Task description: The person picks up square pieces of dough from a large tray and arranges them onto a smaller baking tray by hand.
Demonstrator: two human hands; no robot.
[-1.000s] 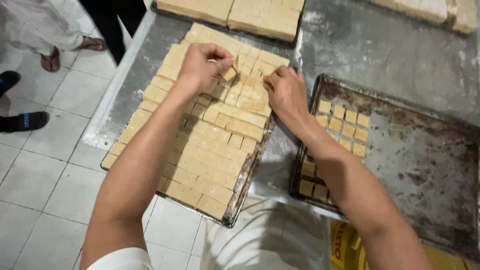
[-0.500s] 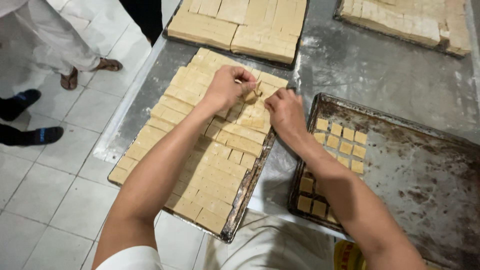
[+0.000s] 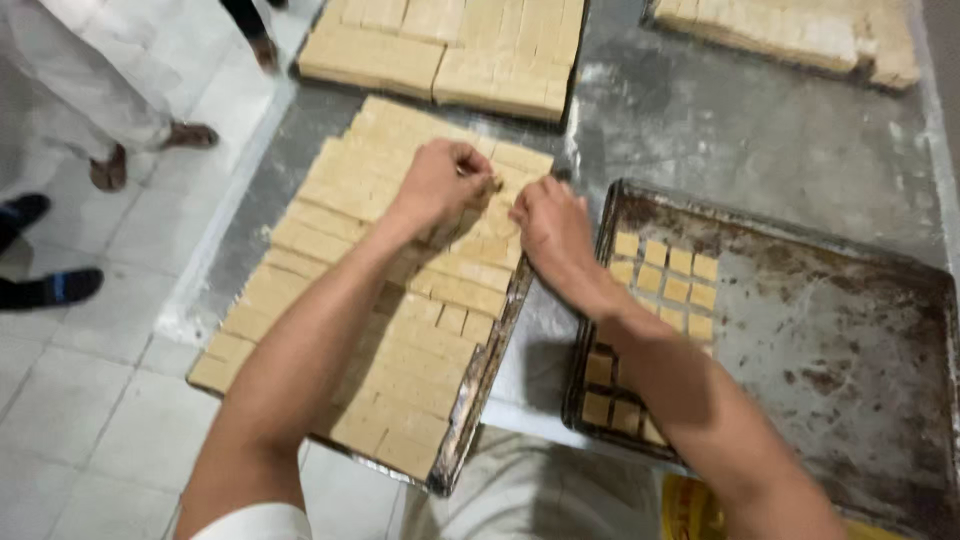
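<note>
- Pale tan dough, cut into small squares and strips, fills the tray of cut dough (image 3: pixel 300 300) that lies under both our hands, on the grey metal table (image 3: pixel 720 130).
- Our left hand (image 3: pixel 440 185) is curled over the far part of that slab, fingers bent in and closed on a dough piece (image 3: pixel 492 186) near the slab's right edge; how much of the piece it grips we cannot tell, since the fingers hide it.
- Our right hand (image 3: pixel 555 232) rests just beside the left one, palm down on the slab's right edge, fingertips pointing toward the left hand and nearly touching it; whether it pinches anything we cannot tell.
- To the right of our right hand stands a dark, stained baking tray (image 3: pixel 850 330), with a small block of cut squares (image 3: pixel 668 280) laid in rows close to the wrist, and a few more squares by the near left corner, partly hidden under the forearm.
- Beyond our hands sit two more slabs of the same dough, one straight ahead (image 3: pixel 450 45) and one far to the right (image 3: pixel 800 35).
- To the left of our left arm, on the white tiled floor (image 3: pixel 90 420), we see other people's feet in sandals (image 3: pixel 110 165).
</note>
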